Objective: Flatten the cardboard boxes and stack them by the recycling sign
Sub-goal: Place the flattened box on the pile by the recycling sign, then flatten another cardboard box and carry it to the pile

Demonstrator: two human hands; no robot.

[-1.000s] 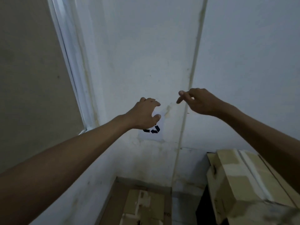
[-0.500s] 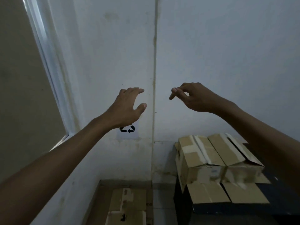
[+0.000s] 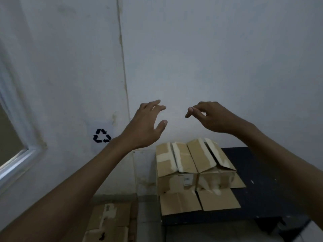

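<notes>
A taped brown cardboard box (image 3: 194, 161) stands on a black table (image 3: 262, 180), its flaps spread out at top and front. Both arms reach forward above it. My left hand (image 3: 145, 126) hovers up and left of the box, fingers apart and empty. My right hand (image 3: 209, 117) hangs above the box's far edge, fingers loosely curled, holding nothing. A black recycling sign (image 3: 101, 135) is on white paper on the wall, left of the hands. Flattened cardboard (image 3: 108, 222) lies on the floor beneath the sign.
White walls meet in a corner (image 3: 125, 81) behind the hands. A window frame (image 3: 19, 154) runs along the left wall. A strip of floor (image 3: 148, 220) separates the flattened cardboard from the black table.
The view has swung right and down. The recycling sign, earlier hidden by my left hand, now shows fully, and the box on the table has come into full view. Both hands stay empty.
</notes>
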